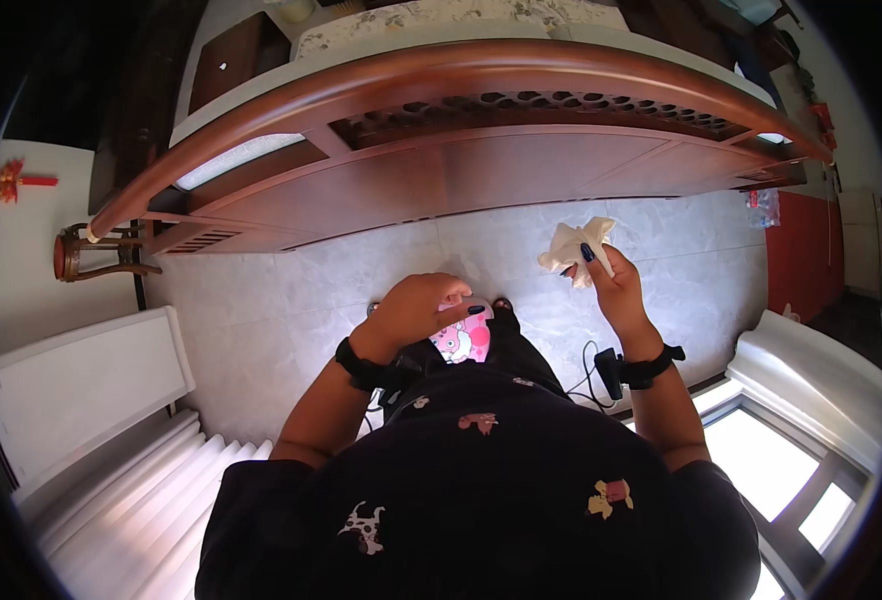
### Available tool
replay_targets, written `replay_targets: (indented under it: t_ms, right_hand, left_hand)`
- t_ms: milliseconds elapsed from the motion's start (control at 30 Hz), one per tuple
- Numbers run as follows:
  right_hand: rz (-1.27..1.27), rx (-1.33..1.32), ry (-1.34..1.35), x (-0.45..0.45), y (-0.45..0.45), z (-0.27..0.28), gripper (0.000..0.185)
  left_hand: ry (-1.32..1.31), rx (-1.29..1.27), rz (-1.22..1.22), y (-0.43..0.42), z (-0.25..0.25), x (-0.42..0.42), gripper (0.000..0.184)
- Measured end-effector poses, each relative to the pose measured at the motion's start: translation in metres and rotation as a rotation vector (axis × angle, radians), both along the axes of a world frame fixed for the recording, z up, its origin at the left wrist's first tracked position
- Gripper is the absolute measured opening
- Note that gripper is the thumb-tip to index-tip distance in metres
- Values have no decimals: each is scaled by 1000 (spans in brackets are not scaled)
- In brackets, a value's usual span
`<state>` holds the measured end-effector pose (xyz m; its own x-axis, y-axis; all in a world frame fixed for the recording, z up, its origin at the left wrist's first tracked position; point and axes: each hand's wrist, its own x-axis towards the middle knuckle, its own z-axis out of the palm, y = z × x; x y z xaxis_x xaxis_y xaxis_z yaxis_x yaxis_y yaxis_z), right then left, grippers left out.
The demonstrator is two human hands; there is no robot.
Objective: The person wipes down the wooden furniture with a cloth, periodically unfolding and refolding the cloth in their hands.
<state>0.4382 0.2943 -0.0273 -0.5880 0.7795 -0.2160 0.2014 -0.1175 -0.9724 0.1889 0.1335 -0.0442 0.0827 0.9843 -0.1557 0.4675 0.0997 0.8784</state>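
My right grip (616,283) closes thumb to fingers around a crumpled white tissue (573,240), picked up and not yet let go, at two o'clock above the floor (231,320); what remains I cannot tell. That forearm angles upward. Toward eight o'clock, my left grip (416,305) curls over a pink printed item (469,342), whether holding it I cannot tell.

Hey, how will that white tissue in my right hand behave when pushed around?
The tissue is probably floppy, given its crumpled folds and loose corners. It looks thin, so likely light for its size and perhaps easy to tear.
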Motion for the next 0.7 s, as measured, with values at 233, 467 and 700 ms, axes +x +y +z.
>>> replay_targets:
  t_ms: [233,467,700]
  right_hand:
    - [48,47,-31,-18,5,3,21]
    - [-114,107,47,-73,7,25,24]
    - [-149,158,29,-98,45,21,26]
  left_hand:
    - [21,-104,158,-26,0,-10,23]
    - [5,-71,224,-60,-6,-65,19]
    - [32,-71,305,-46,3,-83,16]
